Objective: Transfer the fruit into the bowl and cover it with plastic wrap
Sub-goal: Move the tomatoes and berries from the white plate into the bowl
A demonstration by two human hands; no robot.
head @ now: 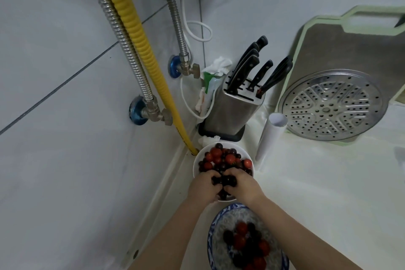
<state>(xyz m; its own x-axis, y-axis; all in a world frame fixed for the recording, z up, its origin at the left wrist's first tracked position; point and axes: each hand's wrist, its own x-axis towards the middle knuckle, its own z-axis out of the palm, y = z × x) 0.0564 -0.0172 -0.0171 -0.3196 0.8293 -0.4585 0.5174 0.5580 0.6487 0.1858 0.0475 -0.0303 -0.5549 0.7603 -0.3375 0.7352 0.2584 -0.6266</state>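
Nearest: blue-rimmed bowl [219,226] on pale countertop [317,193], part-filled with red and dark fruit [243,239]. Just beyond, touching or nearly so: white bowl [198,161] heaped with cherry tomatoes and dark grapes [223,158]. Left hand [202,186] and right hand [245,185] sit together over its near rim, fingers curled around a clump of dark grapes [290,181] between them. Behind: upright plastic wrap roll [270,135], steel knife block [232,105], perforated steamer tray [331,103] leaning on green cutting board [350,46].
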